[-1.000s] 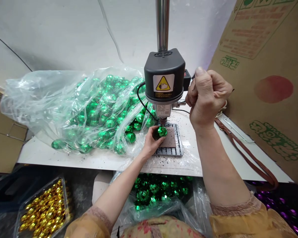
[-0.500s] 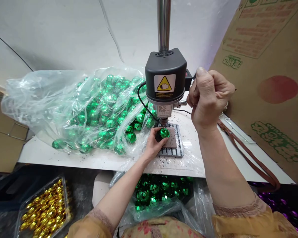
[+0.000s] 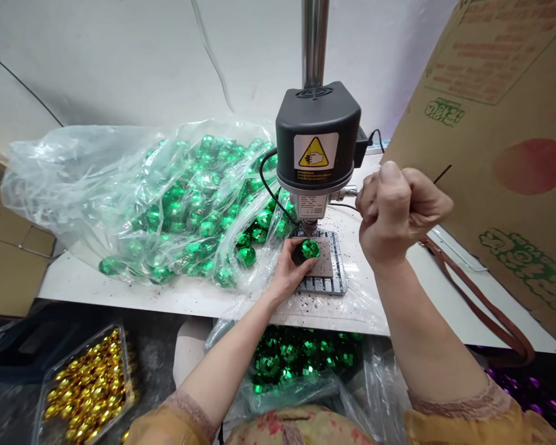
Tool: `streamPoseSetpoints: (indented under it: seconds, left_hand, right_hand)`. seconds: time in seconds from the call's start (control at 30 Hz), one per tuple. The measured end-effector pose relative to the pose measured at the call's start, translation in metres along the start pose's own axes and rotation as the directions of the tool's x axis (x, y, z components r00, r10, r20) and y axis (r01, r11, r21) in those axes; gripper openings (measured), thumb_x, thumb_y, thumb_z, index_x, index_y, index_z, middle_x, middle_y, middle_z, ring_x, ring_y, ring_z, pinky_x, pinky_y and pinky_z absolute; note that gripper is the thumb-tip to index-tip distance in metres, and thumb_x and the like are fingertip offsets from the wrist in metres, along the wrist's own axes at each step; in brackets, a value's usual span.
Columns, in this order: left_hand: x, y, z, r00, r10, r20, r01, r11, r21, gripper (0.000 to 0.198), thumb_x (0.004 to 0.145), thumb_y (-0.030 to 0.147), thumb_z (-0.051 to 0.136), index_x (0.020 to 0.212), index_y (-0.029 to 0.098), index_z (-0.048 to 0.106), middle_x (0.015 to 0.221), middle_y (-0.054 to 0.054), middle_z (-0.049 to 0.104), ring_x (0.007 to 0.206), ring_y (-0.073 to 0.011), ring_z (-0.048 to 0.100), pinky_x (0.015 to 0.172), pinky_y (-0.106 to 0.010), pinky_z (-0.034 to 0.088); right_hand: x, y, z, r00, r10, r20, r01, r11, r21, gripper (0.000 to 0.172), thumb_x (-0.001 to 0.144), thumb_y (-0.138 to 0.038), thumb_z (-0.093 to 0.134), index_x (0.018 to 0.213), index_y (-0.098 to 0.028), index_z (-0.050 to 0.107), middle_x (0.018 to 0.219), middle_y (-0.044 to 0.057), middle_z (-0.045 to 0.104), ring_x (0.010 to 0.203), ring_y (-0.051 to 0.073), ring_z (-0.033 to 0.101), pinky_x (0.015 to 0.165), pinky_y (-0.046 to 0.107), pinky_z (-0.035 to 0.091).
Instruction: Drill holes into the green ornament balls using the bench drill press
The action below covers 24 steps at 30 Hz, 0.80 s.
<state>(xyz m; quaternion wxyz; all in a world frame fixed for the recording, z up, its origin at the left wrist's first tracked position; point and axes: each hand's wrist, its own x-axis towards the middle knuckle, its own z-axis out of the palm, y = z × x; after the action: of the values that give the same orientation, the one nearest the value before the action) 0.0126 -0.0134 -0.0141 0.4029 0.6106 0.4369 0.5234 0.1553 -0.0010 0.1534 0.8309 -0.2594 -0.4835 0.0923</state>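
My left hand (image 3: 291, 270) has its thumb and fingers curled around a shiny green faceted ball (image 3: 310, 248). The ball rests on a brownish square pad over the slotted metal base plate (image 3: 336, 284) of a small drill press (image 3: 317, 136). Directly above the ball sits the press's chuck (image 3: 310, 227); whether the bit touches the ball I cannot tell. Out to the right of the press, my right hand (image 3: 393, 213) is closed in a fist around the feed handle, which is mostly hidden. A thin dark rod end shows beyond the knuckles.
A clear plastic bag (image 3: 88, 185) of green balls lies left of the press. More green balls (image 3: 301, 355) fill a bag below the table edge. A tub of gold balls (image 3: 88, 383) stands lower left. At right are a cardboard box (image 3: 500, 179) and a brown strap (image 3: 477, 303).
My right hand has come down with the feed handle. My left hand keeps the green ball under the chuck. The whole view has shifted slightly.
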Motion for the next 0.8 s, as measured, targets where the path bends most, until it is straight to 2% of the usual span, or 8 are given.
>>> streamPoseSetpoints:
  seconds: [0.07, 0.23, 0.37, 0.47, 0.7, 0.8]
  left_hand:
    - [0.000, 0.000, 0.000, 1.000, -0.002, 0.004, 0.002, 1.000, -0.004, 0.047, 0.080, 0.031, 0.083, 0.119, 0.023, 0.058, 0.121, -0.007, 0.065, 0.116, -0.0238, 0.063, 0.105, -0.041, 0.049]
    - [-0.001, -0.001, 0.000, 1.000, 0.008, 0.004, -0.008, 1.000, -0.019, 0.048, 0.080, 0.033, 0.083, 0.120, 0.023, 0.058, 0.123, -0.008, 0.064, 0.117, -0.0242, 0.062, 0.106, -0.042, 0.048]
    - [-0.002, 0.001, 0.000, 1.000, 0.013, 0.004, -0.013, 0.999, -0.036, 0.048, 0.080, 0.036, 0.084, 0.119, 0.023, 0.059, 0.120, -0.007, 0.065, 0.115, -0.0242, 0.063, 0.105, -0.041, 0.048]
    - [-0.002, 0.002, 0.000, 1.000, 0.024, 0.007, -0.024, 0.999, -0.030, 0.048, 0.081, 0.036, 0.083, 0.120, 0.023, 0.059, 0.120, -0.007, 0.065, 0.115, -0.0242, 0.063, 0.105, -0.042, 0.048]
    - [-0.002, 0.002, 0.000, 0.999, 0.050, 0.017, -0.050, 0.999, -0.012, 0.046, 0.083, 0.036, 0.081, 0.120, 0.023, 0.057, 0.121, -0.008, 0.065, 0.115, -0.0242, 0.063, 0.105, -0.043, 0.050]
    - [-0.002, 0.002, 0.000, 0.999, 0.038, 0.016, -0.037, 0.999, -0.018, 0.046, 0.083, 0.037, 0.081, 0.120, 0.023, 0.058, 0.122, -0.009, 0.066, 0.117, -0.0247, 0.063, 0.105, -0.043, 0.050]
  right_hand:
    - [-0.003, 0.003, -0.002, 1.000, -0.016, -0.011, 0.016, 1.000, -0.027, 0.062, 0.090, -0.047, 0.063, 0.050, -0.021, 0.023, 0.045, -0.006, 0.022, 0.041, 0.006, 0.024, 0.048, 0.032, 0.021]
    - [-0.005, 0.004, -0.003, 0.993, -0.111, -0.030, 0.112, 0.993, 0.035, 0.061, 0.090, -0.039, 0.064, 0.049, -0.019, 0.023, 0.043, -0.006, 0.023, 0.040, 0.005, 0.025, 0.051, 0.032, 0.033]
    - [-0.006, 0.004, -0.002, 0.993, -0.115, -0.035, 0.115, 0.993, -0.004, 0.062, 0.089, -0.043, 0.062, 0.051, -0.020, 0.018, 0.042, -0.006, 0.025, 0.039, 0.006, 0.023, 0.049, 0.033, 0.034]
    - [-0.007, 0.005, -0.001, 0.988, -0.150, -0.045, 0.152, 0.988, 0.036, 0.060, 0.088, -0.037, 0.062, 0.051, -0.020, 0.018, 0.042, -0.007, 0.024, 0.038, 0.006, 0.023, 0.048, 0.033, 0.032]
    - [-0.010, 0.009, -0.002, 0.985, -0.168, -0.039, 0.172, 0.980, 0.104, 0.057, 0.088, -0.027, 0.061, 0.054, -0.018, 0.015, 0.044, -0.006, 0.021, 0.038, 0.004, 0.022, 0.044, 0.029, 0.017]
    - [-0.013, 0.011, -0.005, 0.981, -0.193, -0.031, 0.195, 0.977, 0.090, 0.056, 0.083, -0.022, 0.060, 0.054, -0.018, 0.014, 0.045, -0.006, 0.019, 0.037, 0.004, 0.021, 0.041, 0.028, 0.015]
